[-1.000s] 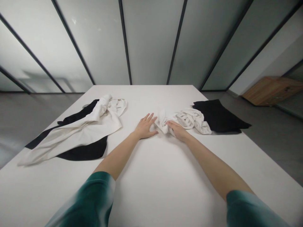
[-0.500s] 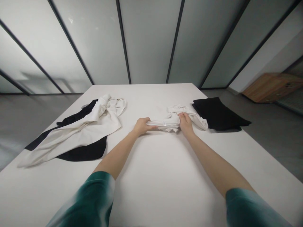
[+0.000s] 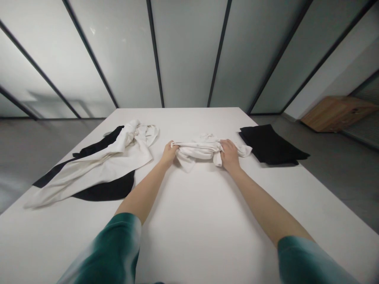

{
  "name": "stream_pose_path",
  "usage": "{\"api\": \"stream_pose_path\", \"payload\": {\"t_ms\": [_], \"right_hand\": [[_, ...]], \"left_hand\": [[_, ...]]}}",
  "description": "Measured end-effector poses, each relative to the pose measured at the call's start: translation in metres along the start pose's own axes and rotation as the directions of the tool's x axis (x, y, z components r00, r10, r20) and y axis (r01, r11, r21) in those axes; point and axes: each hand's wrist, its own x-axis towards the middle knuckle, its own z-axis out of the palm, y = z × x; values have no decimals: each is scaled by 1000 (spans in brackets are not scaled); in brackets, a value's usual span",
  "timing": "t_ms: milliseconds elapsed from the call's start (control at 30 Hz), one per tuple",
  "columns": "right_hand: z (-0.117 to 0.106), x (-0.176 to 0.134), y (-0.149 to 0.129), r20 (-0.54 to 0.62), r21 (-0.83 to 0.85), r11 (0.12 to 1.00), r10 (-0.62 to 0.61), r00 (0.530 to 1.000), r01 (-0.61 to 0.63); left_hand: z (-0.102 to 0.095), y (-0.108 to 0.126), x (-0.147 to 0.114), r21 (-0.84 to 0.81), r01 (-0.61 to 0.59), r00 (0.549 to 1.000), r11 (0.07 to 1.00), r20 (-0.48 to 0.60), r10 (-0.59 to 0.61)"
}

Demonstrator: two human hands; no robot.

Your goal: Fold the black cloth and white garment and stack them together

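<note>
A bunched white garment (image 3: 199,150) lies across the middle of the table, its exact kind hidden by the folds. My left hand (image 3: 169,153) is closed on its left end, thumb and fingers pinching the gathered edge. At the other end my right hand (image 3: 229,154) grips the cloth, fingers on top. A loose flap hangs down near my left hand, and part of the fabric trails out to the right beyond my right hand.
On the left, a crumpled white garment (image 3: 103,169) lies over black cloth (image 3: 109,191). Folded black fabric (image 3: 271,144) rests near the right edge of the white table (image 3: 189,221). Frosted glass panels (image 3: 186,51) stand behind. A wooden cabinet (image 3: 334,114) is at far right.
Both hands still hold the white garment. My left hand has moved slightly left and up, and the cloth between the hands has shifted left and spread wider, with a flap now hanging down.
</note>
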Motion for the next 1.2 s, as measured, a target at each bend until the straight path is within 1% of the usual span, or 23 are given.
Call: {"api": "stream_pose_path", "payload": {"t_ms": [33, 67, 100, 167, 233, 267, 333, 400, 500, 567, 733, 1033, 1200], "right_hand": [[3, -1, 2, 30, 34, 999, 18, 999, -19], [6, -1, 5, 66, 69, 996, 47, 997, -52], [9, -2, 8, 98, 107, 990, 83, 992, -93], [13, -2, 15, 137, 187, 965, 157, 978, -181], [14, 1, 21, 155, 259, 934, 209, 965, -244], [13, 3, 23, 160, 282, 926, 212, 964, -251], [12, 6, 23, 175, 308, 927, 167, 970, -215], [10, 7, 19, 222, 325, 930, 100, 970, -170], [9, 3, 11, 330, 323, 926, 85, 940, -197], [9, -1, 7, 360, 306, 927, 99, 928, -218], [9, -6, 8, 348, 278, 933, 125, 929, -229], [11, -6, 11, 349, 277, 930, 139, 927, -243], [13, -3, 16, 327, 315, 924, 112, 938, -220]], "left_hand": [[-1, 0, -1, -27, -5, 1000, 1000, 2, 5], [-2, 1, -2, -14, -18, 1000, 1000, 21, 19], [-3, 3, -4, 43, -36, 998, 998, 60, 34], [-6, 5, -8, 254, -110, 980, 961, 190, 62], [-7, 6, -12, 466, -253, 938, 848, 331, 97], [-7, 6, -13, 533, -331, 913, 779, 390, 122], [-5, 4, -14, 586, -448, 866, 675, 471, 166], [-2, 1, -13, 589, -490, 840, 643, 515, 169], [0, 0, -12, 584, -474, 840, 659, 525, 139], [0, 1, -13, 585, -459, 849, 669, 512, 136], [-3, 6, -22, 610, -422, 873, 670, 472, 120], [-3, 5, -24, 624, -397, 885, 673, 454, 100], [-3, 4, -20, 636, -396, 888, 662, 450, 99]]}}
